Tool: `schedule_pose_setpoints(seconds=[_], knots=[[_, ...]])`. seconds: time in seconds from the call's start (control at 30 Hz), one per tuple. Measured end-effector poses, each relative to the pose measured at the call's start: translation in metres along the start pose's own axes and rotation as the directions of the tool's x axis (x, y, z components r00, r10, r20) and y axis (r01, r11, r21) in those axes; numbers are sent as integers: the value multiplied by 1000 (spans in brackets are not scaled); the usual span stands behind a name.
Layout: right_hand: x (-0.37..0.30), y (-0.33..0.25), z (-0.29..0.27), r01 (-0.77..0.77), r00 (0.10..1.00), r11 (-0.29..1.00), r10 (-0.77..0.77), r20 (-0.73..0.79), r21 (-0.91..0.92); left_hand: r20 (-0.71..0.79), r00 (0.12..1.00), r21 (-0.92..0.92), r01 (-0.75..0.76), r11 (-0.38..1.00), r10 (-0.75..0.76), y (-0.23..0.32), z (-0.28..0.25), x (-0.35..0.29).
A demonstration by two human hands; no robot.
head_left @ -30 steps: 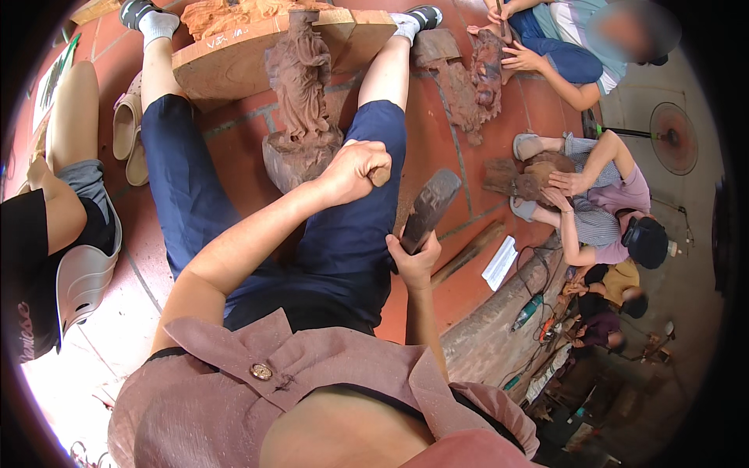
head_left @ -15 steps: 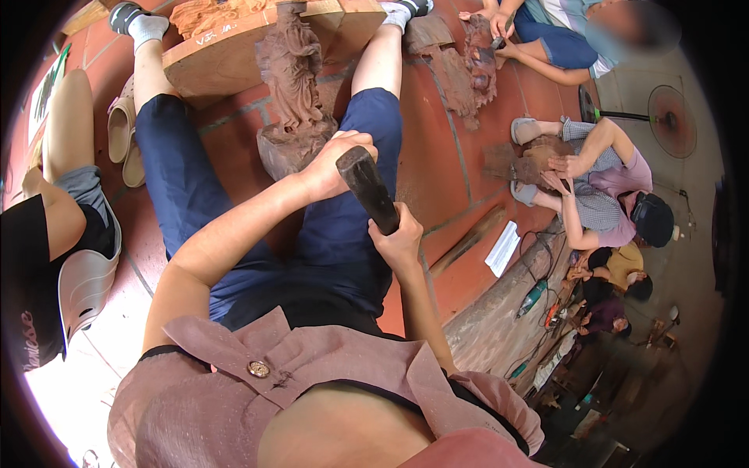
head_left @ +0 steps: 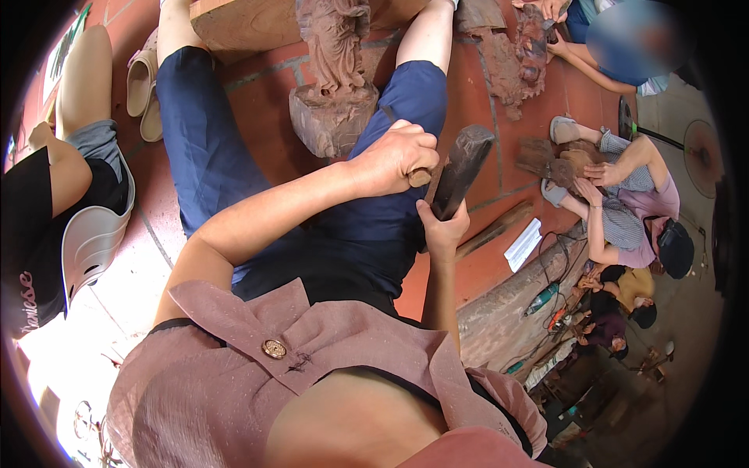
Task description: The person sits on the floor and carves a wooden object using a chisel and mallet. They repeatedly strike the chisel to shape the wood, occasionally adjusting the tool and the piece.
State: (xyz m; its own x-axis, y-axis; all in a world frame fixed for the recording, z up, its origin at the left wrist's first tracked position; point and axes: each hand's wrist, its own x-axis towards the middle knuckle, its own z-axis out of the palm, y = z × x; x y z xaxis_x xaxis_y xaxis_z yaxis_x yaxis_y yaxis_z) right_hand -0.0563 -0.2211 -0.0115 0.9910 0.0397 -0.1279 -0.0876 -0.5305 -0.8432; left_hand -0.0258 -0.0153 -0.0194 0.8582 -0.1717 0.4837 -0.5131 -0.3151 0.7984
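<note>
A stray blow is the main danger

The statue [head_left: 334, 105] could chip or tip, I judge, if a blow lands askew. The club [head_left: 463, 173], its head just beside the left hand [head_left: 394, 161], could strike that hand if it misses the handle [head_left: 420, 178]. The statue stands upright between the legs [head_left: 204, 140], ahead of both hands and apart from them. The right hand [head_left: 445, 228] grips the club; the left is wrapped around the handle, its far end unclear.

Statue [head_left: 335, 74] between legs [head_left: 207, 136], plank [head_left: 246, 33] behind, clogs [head_left: 141, 84] left, paper [head_left: 523, 244] right
</note>
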Motion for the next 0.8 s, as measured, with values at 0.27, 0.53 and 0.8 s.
schedule_pose_setpoints(seconds=[0.27,0.53,0.8], knots=[[-1,-5,1,0,998,998,3,63,-60,-50,996,37,73,997,-71,-6,-8,0],[0,-21,5,62,994,990,-50,95,-124,-78,988,-3,131,991,-131,-15,-10,-2],[1,-40,4,180,981,984,-180,72,18,-131,984,-41,118,992,-122,-22,-20,3]])
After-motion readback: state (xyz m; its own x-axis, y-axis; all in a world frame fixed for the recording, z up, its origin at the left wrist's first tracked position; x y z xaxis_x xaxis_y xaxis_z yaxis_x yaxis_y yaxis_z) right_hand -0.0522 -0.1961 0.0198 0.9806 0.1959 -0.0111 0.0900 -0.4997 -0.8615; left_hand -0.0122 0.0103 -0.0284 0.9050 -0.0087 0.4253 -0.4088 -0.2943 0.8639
